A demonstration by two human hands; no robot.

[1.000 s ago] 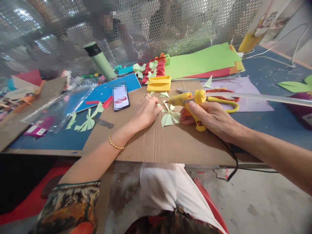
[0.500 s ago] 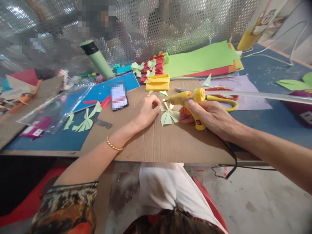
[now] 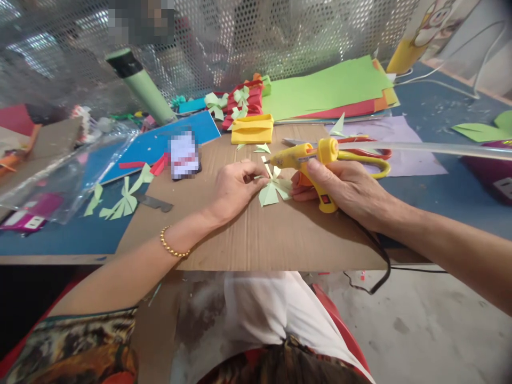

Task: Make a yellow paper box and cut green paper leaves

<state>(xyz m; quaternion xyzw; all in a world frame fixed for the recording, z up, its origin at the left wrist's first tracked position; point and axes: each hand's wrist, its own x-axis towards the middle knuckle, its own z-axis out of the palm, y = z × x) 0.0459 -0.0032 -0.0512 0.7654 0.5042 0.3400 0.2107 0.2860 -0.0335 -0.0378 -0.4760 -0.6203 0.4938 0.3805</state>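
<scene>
My right hand (image 3: pixel 348 184) is wrapped round the handle of a yellow glue gun (image 3: pixel 294 156), with a long clear glue stick (image 3: pixel 424 148) running out of its back end. The nozzle points left, over a pale green paper bow (image 3: pixel 269 196) on the cardboard sheet (image 3: pixel 224 245). On the bow's left side, my left hand (image 3: pixel 236 186) pinches its edge between thumb and fingers. Some fingertips of the right hand reach the bow's right side. Behind the gun lie scissors (image 3: pixel 380 169) with yellow and red handles, partly hidden by it.
Beyond the cardboard sit a folded yellow paper piece (image 3: pixel 252 130), red pieces with green bows (image 3: pixel 244 98) and stacked green paper (image 3: pixel 320 90). A phone (image 3: pixel 184 154), a blade (image 3: pixel 156 202) and a green bottle (image 3: pixel 142 88) are on the left. The gun's black cord (image 3: pixel 380 250) hangs over the table edge.
My left hand has moved slightly right and now pinches the bow's left side. The glue gun stays nearly in place. The whole view has shifted a little.
</scene>
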